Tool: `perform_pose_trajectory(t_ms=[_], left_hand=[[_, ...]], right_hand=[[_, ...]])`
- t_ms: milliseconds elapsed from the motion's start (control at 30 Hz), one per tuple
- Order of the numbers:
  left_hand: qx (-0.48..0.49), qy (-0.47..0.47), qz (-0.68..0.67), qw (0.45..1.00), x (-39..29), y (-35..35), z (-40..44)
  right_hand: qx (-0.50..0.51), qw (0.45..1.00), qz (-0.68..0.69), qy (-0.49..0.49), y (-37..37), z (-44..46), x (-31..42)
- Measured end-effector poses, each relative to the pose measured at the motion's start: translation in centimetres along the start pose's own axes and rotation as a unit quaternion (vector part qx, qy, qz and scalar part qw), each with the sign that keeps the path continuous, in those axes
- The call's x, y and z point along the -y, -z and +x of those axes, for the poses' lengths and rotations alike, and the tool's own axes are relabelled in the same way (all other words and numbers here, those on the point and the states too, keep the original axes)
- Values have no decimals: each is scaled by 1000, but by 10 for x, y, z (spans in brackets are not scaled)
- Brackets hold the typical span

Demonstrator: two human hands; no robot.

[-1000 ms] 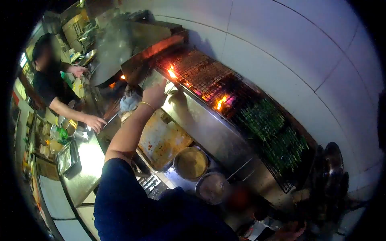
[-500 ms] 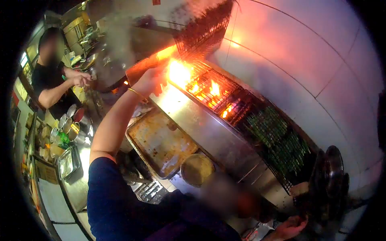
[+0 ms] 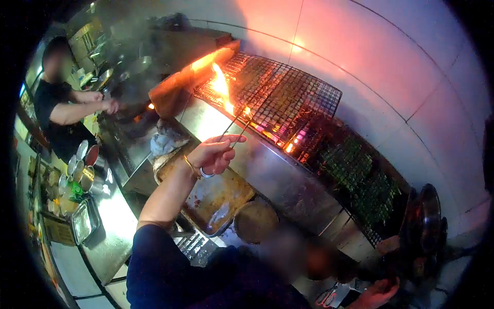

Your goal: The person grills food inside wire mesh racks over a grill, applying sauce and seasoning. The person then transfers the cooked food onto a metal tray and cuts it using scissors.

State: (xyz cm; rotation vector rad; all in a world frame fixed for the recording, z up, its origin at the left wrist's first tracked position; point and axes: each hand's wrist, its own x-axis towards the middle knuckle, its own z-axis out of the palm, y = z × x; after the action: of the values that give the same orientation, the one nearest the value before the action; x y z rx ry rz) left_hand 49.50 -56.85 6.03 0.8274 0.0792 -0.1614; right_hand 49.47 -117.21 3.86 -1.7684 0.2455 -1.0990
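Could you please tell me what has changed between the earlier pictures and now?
The wire rack, tilted up half a second ago, has come down over the grill. The left hand has moved lower in the picture; it holds the rack's handle. The flame has shrunk since half a second ago. The racks of green food and the metal tray stayed in place.

No text, label, brand, number or sign is showing legibly anywhere.
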Motion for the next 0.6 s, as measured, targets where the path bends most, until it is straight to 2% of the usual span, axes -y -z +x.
perform_pose_trajectory(t_ms=[67,167,267,367,467,600], left_hand=[[5,4,1,1000,4,15,6],[-16,8,17,1000,2,28,14],[-28,29,13,999,0,43,23],[-20,35,25,999,-1,58,28],[-8,50,8,999,1,73,31],[-2,20,-54,998,2,72,27]], right_hand=[[9,998,-64,5,0,2,6],[76,962,-247,87,-9,-5,37],[94,957,-251,112,-5,-3,14],[127,979,-153,49,-8,0,15],[97,984,-139,46,-13,0,9],[134,973,-173,68,-19,-5,17]])
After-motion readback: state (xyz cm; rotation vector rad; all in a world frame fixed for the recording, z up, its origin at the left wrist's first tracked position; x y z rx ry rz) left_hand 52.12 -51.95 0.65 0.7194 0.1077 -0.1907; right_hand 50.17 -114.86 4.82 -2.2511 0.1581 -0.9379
